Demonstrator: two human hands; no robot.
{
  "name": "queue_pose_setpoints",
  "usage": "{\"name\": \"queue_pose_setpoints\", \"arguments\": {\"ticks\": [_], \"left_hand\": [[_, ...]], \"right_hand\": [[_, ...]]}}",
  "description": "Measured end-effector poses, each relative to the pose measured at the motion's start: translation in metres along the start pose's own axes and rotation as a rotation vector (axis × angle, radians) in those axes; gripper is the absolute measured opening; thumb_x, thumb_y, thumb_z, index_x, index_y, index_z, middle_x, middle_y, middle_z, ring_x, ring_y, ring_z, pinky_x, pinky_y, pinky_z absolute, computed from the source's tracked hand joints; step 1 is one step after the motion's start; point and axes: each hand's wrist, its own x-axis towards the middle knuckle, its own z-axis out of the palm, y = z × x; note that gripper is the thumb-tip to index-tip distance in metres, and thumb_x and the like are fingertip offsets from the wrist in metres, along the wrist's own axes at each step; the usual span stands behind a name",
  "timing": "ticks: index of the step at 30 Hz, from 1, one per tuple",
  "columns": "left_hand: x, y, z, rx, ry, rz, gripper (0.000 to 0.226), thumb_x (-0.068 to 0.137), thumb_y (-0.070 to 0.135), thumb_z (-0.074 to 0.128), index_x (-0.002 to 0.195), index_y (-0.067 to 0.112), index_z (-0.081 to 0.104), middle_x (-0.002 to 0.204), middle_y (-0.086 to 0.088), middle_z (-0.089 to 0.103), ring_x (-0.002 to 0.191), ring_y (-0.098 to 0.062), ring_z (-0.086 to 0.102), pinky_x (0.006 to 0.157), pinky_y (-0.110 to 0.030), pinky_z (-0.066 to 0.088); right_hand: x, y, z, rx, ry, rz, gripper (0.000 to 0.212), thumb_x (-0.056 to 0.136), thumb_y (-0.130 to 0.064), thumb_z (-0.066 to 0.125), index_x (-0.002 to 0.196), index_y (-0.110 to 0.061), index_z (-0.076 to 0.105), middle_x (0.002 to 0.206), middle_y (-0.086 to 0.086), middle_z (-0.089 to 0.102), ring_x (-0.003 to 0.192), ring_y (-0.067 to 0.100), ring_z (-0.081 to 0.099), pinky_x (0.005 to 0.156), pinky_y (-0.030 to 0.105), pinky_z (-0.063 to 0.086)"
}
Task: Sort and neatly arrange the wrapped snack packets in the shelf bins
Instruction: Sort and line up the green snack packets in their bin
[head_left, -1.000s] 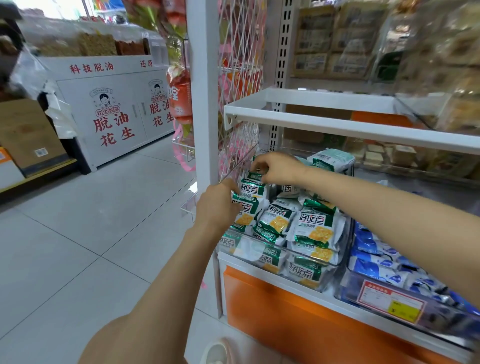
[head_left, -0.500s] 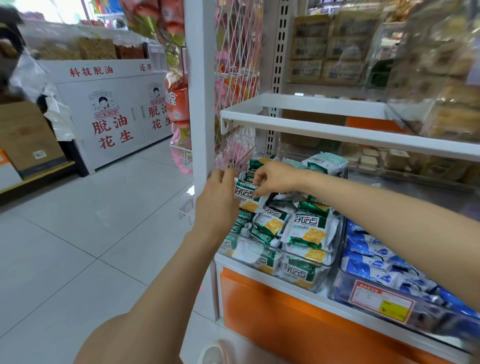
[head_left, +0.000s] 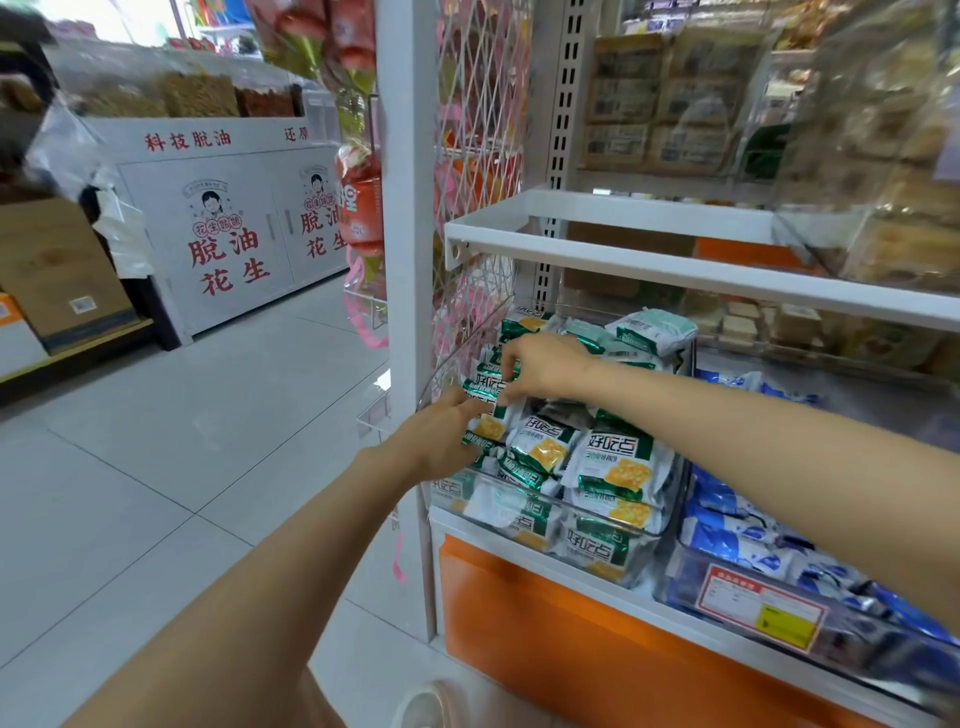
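Right hand (head_left: 545, 366) pinches a green packet (head_left: 488, 415) in the clear bin (head_left: 613, 515); left hand (head_left: 441, 441) rests straight fingers on it. Tiled floor (head_left: 156, 467) and white cabinet (head_left: 228, 239) lie left of both.

Two hands work at the shelf, the left hand (head_left: 441, 441) and the right hand (head_left: 545, 366). Two clear bins sit side by side: one bin (head_left: 519, 517) dead centre with a dozen or more green packets (head_left: 618, 462), the heap hiding the rest, and a second bin (head_left: 691, 587) at four o'clock with at least six blue packets (head_left: 727, 540) and one price label (head_left: 761, 605). At ten o'clock, one white cabinet (head_left: 228, 234) with two doors; at nine, one cardboard box (head_left: 52, 260).
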Motion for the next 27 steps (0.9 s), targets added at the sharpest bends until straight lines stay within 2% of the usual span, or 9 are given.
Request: {"name": "queue_pose_setpoints", "arguments": {"ticks": [2,3,6,9,13,17,21,24,27], "left_hand": [[0.004,0.000,0.000,0.012,-0.008,0.000,0.057,0.090,0.012,0.053,0.143,0.017,0.034,0.142,-0.010,0.031,0.122,-0.032,0.044,0.103,-0.037,0.036],[0.006,0.000,0.002,0.010,-0.009,-0.003,0.057,0.089,0.010,0.053,0.143,0.016,0.035,0.142,-0.010,0.030,0.122,-0.032,0.045,0.104,-0.038,0.036],[0.010,-0.001,0.003,-0.016,-0.019,-0.013,0.057,0.090,0.009,0.053,0.143,0.017,0.035,0.143,-0.010,0.028,0.122,-0.032,0.045,0.105,-0.038,0.037],[0.013,-0.001,0.003,-0.040,-0.028,-0.013,0.056,0.091,0.010,0.053,0.143,0.016,0.033,0.143,-0.009,0.025,0.123,-0.031,0.045,0.105,-0.035,0.035],[0.011,-0.001,0.006,-0.049,-0.043,-0.013,0.060,0.091,0.010,0.052,0.146,0.017,0.028,0.146,-0.009,0.020,0.126,-0.030,0.041,0.108,-0.035,0.030],[0.006,-0.002,0.004,-0.049,-0.036,-0.007,0.059,0.092,0.014,0.052,0.145,0.017,0.028,0.147,-0.010,0.022,0.129,-0.031,0.038,0.110,-0.036,0.029],[-0.004,-0.002,-0.006,-0.061,-0.035,0.006,0.050,0.094,0.018,0.052,0.141,0.012,0.036,0.145,-0.012,0.029,0.130,-0.029,0.038,0.109,-0.036,0.032],[-0.016,-0.006,-0.013,-0.066,-0.007,0.010,0.045,0.095,0.019,0.051,0.138,0.012,0.041,0.140,-0.012,0.036,0.124,-0.027,0.044,0.104,-0.032,0.033],[-0.027,-0.009,-0.016,-0.057,0.002,0.021,0.040,0.096,0.020,0.050,0.135,0.012,0.045,0.133,-0.011,0.043,0.119,-0.025,0.047,0.100,-0.030,0.036]], "right_hand": [[-0.004,0.009,-0.014,-0.031,-0.062,0.000,0.033,0.078,-0.041,0.073,0.096,-0.015,0.068,0.094,-0.003,0.067,0.087,0.017,0.061,0.072,0.029,0.045],[-0.007,0.013,-0.018,-0.057,-0.133,0.001,0.035,0.078,-0.043,0.072,0.093,-0.011,0.070,0.088,-0.001,0.069,0.078,0.016,0.062,0.066,0.027,0.046],[-0.019,0.016,-0.020,-0.164,-0.355,0.008,0.047,0.078,-0.054,0.067,0.076,-0.007,0.067,0.067,0.000,0.063,0.051,0.014,0.049,0.053,0.024,0.039],[-0.025,0.011,-0.011,-0.305,-0.393,0.012,0.052,0.078,-0.060,0.063,0.059,-0.016,0.044,0.059,-0.003,0.046,0.052,0.014,0.040,0.054,0.027,0.031],[-0.020,0.009,-0.004,-0.204,-0.441,0.014,0.045,0.073,-0.055,0.071,0.073,-0.013,0.056,0.067,0.001,0.055,0.060,0.018,0.047,0.056,0.027,0.033],[-0.023,0.007,-0.002,-0.125,-0.412,-0.025,0.038,0.071,-0.043,0.078,0.078,-0.015,0.053,0.070,-0.001,0.055,0.063,0.017,0.046,0.063,0.031,0.032],[-0.023,0.008,-0.009,0.015,-0.419,-0.029,0.032,0.074,-0.025,0.079,0.081,-0.012,0.051,0.075,0.003,0.053,0.061,0.017,0.043,0.053,0.027,0.033],[-0.024,0.009,-0.026,0.194,-0.304,0.019,0.031,0.074,-0.018,0.079,0.090,-0.015,0.053,0.077,-0.002,0.052,0.061,0.013,0.045,0.051,0.024,0.036],[-0.022,0.002,-0.029,0.267,-0.190,-0.004,0.036,0.073,-0.022,0.080,0.096,-0.017,0.054,0.076,-0.010,0.045,0.064,0.005,0.042,0.052,0.024,0.030]]}}
